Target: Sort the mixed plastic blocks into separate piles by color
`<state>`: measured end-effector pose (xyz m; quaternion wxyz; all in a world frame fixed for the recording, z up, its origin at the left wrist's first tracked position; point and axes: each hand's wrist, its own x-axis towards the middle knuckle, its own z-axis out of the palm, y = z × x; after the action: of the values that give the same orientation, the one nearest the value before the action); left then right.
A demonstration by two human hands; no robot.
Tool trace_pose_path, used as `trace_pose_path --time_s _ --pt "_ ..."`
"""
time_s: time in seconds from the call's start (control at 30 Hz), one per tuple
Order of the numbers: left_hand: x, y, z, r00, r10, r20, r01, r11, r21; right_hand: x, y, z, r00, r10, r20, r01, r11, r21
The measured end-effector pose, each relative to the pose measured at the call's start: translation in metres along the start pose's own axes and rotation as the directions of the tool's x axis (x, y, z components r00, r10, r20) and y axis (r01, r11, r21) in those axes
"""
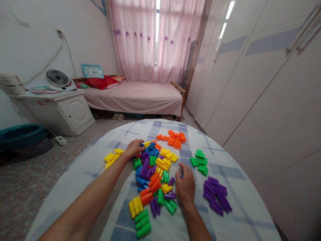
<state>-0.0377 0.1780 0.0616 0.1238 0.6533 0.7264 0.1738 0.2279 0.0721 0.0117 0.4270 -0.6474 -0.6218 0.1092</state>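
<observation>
A mixed heap of coloured plastic blocks (pixel 152 174) lies in the middle of a round table with a checked cloth (pixel 233 167). My left hand (pixel 134 148) reaches to the heap's far left edge, fingers curled over a blue block. My right hand (pixel 185 187) rests at the heap's right edge, with a bit of blue showing at its fingertips. Sorted groups lie around the heap: orange blocks (pixel 173 138) at the back, green blocks (pixel 200 162) to the right, purple blocks (pixel 217 195) at the near right, yellow blocks (pixel 112 157) to the left.
A bed with a pink cover (pixel 135 97) stands behind the table under pink curtains. A white cabinet (pixel 57 110) with a fan (pixel 59 79) on it is at the left. Wardrobe doors (pixel 263 83) line the right wall. A teal basin (pixel 20 135) sits on the floor.
</observation>
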Motion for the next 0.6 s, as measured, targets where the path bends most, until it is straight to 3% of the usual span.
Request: trace_pose_path --time_s 0.17,0.4,0.5,0.6 --pt "-0.001 -0.001 -0.002 0.995 -0.088 -0.042 0.086 0.995 -0.045 0.0 0.0 0.0 1.0 -0.001 -0.003 0.001 1.0 0.012" --pt "-0.017 -0.006 -0.02 0.981 -0.108 -0.164 0.075 0.979 -0.192 0.0 0.003 0.002 1.0 0.003 0.03 -0.003 1.0 -0.005" --pt "-0.038 -0.01 -0.035 0.972 -0.121 -0.2 0.06 0.957 -0.285 0.001 0.004 0.001 0.999 0.001 0.035 0.0 1.0 -0.012" --pt "-0.08 -0.019 -0.049 0.988 -0.078 -0.13 0.001 0.861 -0.509 0.001 0.003 0.001 0.999 -0.009 0.034 0.01 1.0 -0.023"
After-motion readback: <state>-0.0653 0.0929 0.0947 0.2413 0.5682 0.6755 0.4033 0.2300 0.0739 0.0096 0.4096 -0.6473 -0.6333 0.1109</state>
